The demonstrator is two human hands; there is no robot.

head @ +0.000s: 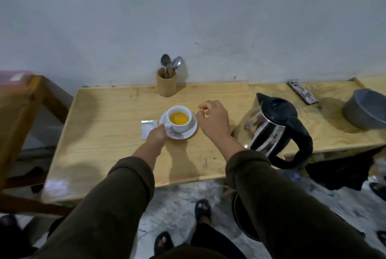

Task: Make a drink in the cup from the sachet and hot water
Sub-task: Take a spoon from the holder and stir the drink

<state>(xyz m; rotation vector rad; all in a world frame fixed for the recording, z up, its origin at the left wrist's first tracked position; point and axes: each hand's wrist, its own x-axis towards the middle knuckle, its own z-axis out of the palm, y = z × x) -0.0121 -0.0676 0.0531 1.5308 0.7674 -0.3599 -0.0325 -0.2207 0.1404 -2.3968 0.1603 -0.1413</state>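
On the pale wooden desk (104, 133), the white ceramic cup (179, 120) of yellow drink sits on its saucer (192, 131). Left hand (156, 134) grips the cup's handle; right hand (213, 118) hovers beside, loosely curled, holding nothing. Silver sachet (147, 128) lies just left.

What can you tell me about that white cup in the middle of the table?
The white cup is small, glossy and looks ceramic. It stands upright on a matching white saucer on the pale wooden table. It holds a yellow-orange liquid, not quite to the rim. Its handle faces the person, and the left hand meets it there. The right hand hovers beside it, not touching.
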